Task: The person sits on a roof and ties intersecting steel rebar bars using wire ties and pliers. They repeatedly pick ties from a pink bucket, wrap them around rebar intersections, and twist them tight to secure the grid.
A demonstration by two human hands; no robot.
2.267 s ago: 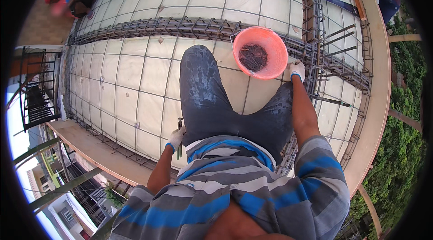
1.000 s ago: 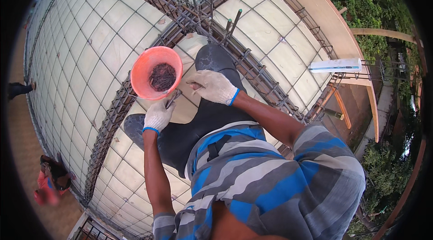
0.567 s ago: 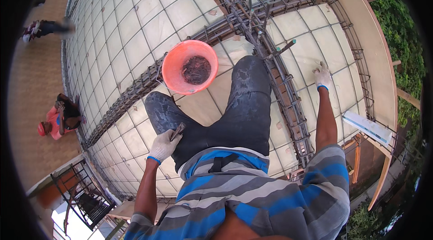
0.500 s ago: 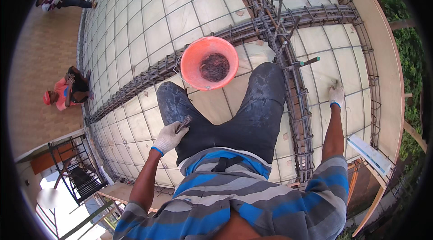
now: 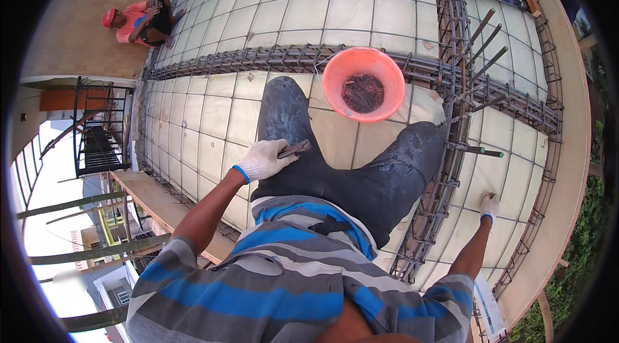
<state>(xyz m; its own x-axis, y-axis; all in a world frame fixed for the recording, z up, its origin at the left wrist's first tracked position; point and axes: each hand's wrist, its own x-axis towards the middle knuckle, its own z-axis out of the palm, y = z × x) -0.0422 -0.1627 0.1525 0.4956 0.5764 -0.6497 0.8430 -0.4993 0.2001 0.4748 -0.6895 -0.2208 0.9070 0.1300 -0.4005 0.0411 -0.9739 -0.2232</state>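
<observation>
Two gloved hands, each doing a different job. My left hand (image 5: 263, 160) rests on my left thigh, its grip closed around a small metal tool (image 5: 295, 148), which I judge to be a tying hook or pliers. Parking it on the thigh keeps it ready and off the mesh. The tool lies nearly flat, its long axis running from my palm out to the right and slightly up, with the free end pointing toward the orange bowl (image 5: 363, 84).

That bowl sits on the steel bar cage (image 5: 445, 169), just ahead of my knees, with a dark tangle of short wire pieces in it, placed within easy reach.

My right hand (image 5: 489, 206) is far out to the side, pressed down on the formwork panels (image 5: 213, 137) beside the cage, likely to brace me. Whether its grip has hold of anything I cannot tell.

Another person in red (image 5: 138, 19) sits well apart.
</observation>
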